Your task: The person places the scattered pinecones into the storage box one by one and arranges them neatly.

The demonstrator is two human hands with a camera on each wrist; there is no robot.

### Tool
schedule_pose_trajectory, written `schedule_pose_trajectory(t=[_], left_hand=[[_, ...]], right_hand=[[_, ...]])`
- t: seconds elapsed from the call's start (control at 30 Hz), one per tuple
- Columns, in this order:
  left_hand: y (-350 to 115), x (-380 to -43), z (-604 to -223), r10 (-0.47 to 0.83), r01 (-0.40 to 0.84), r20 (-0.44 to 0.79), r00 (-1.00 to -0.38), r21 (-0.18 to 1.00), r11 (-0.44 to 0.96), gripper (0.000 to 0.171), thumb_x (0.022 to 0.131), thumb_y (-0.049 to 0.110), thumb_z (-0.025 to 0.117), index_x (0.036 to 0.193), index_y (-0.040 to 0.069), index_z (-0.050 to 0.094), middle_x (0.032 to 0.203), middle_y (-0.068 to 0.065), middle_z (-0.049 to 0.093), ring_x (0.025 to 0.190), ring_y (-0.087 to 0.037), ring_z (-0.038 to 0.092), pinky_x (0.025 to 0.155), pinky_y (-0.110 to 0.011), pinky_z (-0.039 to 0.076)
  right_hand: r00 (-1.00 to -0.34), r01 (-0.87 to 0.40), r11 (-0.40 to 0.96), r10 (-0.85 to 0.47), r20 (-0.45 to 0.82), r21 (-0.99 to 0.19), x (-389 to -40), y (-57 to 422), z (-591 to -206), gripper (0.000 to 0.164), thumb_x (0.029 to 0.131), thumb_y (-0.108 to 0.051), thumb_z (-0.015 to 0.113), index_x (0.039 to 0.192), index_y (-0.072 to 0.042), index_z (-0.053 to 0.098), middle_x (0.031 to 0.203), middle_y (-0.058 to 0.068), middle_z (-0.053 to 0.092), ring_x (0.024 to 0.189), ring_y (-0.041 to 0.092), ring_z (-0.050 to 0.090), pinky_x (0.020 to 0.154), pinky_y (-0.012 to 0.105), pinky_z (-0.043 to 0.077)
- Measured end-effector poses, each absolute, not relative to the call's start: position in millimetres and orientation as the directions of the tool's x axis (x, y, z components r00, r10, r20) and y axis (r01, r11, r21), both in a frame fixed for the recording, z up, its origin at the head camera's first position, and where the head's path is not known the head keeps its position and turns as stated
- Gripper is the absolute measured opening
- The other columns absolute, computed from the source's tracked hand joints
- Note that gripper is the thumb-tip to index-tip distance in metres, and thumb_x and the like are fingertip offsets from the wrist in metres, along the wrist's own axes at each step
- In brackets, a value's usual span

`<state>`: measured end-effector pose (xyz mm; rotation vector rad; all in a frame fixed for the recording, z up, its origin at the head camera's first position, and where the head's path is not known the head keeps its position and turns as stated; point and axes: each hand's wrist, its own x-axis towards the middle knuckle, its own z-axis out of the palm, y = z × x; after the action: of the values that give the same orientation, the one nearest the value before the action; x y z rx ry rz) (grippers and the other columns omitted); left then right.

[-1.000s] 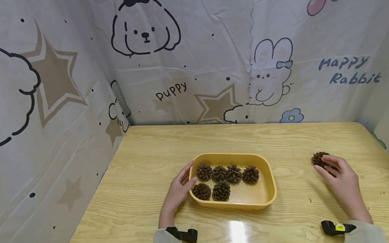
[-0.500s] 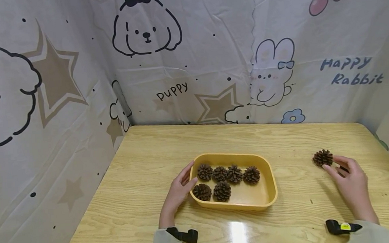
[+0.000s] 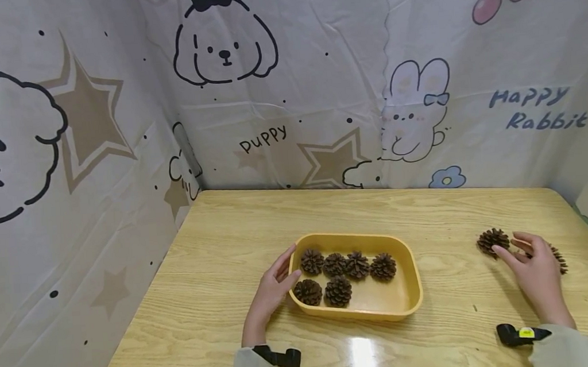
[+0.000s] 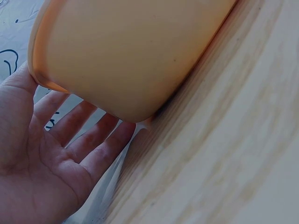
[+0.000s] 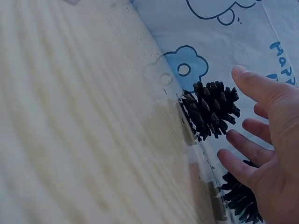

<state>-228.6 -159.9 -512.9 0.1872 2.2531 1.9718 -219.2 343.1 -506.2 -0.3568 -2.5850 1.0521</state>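
Note:
My left hand (image 3: 268, 292) grips the left end of a yellow plastic tray (image 3: 409, 261), thumb at the rim and fingers along the outer wall (image 4: 126, 60). Inside the tray lie several brown pine cones (image 3: 338, 291), mostly toward its left. Over on the right, my right hand (image 3: 538, 273) has its thumb and fingers spread beside a pine cone (image 3: 493, 242). The right wrist view shows a gap between the thumb and that pine cone (image 5: 210, 109). A second pine cone (image 3: 559, 259) shows past the far side of this hand, which partly hides it.
The wood-grain table (image 3: 235, 222) carries the tray near its middle. Printed cloth (image 3: 267, 105) hangs behind the table and along both sides. A black wrist camera (image 3: 282, 357) sits at the left sleeve, another wrist camera (image 3: 520, 334) at the right.
My right hand has drawn back to the right, off the pine cone it was around. A second pine cone has come into sight behind the hand. The left hand stays on the tray.

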Motion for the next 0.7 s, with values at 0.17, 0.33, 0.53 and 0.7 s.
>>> schedule_pose_trajectory(t=[0.17, 0.33, 0.53, 0.7], left_hand=[[-159, -228, -512, 0.191, 0.007, -0.018, -0.982, 0.992, 0.128, 0.058, 0.097, 0.015, 0.061, 0.151, 0.024, 0.04, 0.16, -0.007, 0.034, 0.147, -0.031, 0.035, 0.122, -0.047, 0.03], [-159, -229, -512, 0.196, 0.012, -0.015, -0.981, 0.991, 0.134, 0.059, 0.097, 0.016, 0.061, 0.151, 0.023, 0.039, 0.16, -0.008, 0.033, 0.147, -0.03, 0.034, 0.122, -0.047, 0.03], [-160, -229, -513, 0.194, 0.008, -0.017, -0.981, 0.992, 0.125, 0.059, 0.097, 0.015, 0.061, 0.151, 0.023, 0.04, 0.159, -0.008, 0.035, 0.146, -0.03, 0.036, 0.122, -0.046, 0.031], [-160, -229, -513, 0.188, 0.003, -0.02, -0.982, 0.993, 0.12, 0.059, 0.097, 0.015, 0.061, 0.151, 0.023, 0.04, 0.159, -0.008, 0.036, 0.146, -0.03, 0.036, 0.122, -0.046, 0.031]], right_hand=[[-0.925, 0.095, 0.717, 0.319, 0.204, -0.691, -227, 345, -508, 0.071, 0.095, -0.036, 0.063, 0.148, 0.002, 0.035, 0.141, 0.031, 0.04, 0.118, 0.055, 0.049, 0.06, -0.006, 0.036], [-0.931, 0.065, 0.729, 0.289, 0.221, -0.682, -231, 346, -509, 0.068, 0.096, -0.034, 0.062, 0.149, 0.0, 0.035, 0.142, 0.032, 0.038, 0.122, 0.055, 0.046, 0.063, -0.01, 0.033], [-0.939, 0.045, 0.758, 0.255, 0.232, -0.651, -235, 345, -511, 0.06, 0.098, -0.031, 0.059, 0.147, -0.001, 0.041, 0.142, 0.034, 0.041, 0.121, 0.055, 0.048, 0.067, -0.006, 0.043], [-0.929, 0.036, 0.766, 0.262, 0.26, -0.642, -237, 344, -513, 0.054, 0.098, -0.025, 0.06, 0.143, 0.001, 0.045, 0.137, 0.035, 0.045, 0.117, 0.055, 0.051, 0.061, -0.009, 0.035]])
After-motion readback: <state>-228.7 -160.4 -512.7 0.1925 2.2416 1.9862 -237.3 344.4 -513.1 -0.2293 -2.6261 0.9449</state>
